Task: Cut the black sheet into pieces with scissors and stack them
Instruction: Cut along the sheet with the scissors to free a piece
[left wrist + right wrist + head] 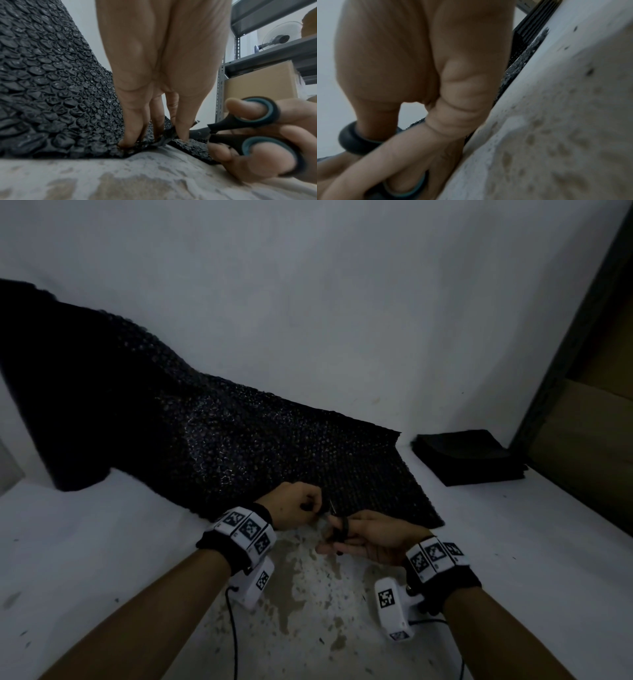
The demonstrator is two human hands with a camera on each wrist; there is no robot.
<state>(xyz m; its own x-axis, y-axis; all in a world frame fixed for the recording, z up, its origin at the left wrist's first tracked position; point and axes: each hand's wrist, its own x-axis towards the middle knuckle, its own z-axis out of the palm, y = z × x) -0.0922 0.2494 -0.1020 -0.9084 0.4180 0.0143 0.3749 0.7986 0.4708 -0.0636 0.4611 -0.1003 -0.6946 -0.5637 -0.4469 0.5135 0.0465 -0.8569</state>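
I see the black sheet trailing from far left toward me across the table. My left hand pinches its near edge, fingers curled into the bubbled film. Just right, my right hand grips the scissors, blades aimed away from me, into that edge. Only the left wrist view shows the handles nearly closed. The cut stack lies far right.
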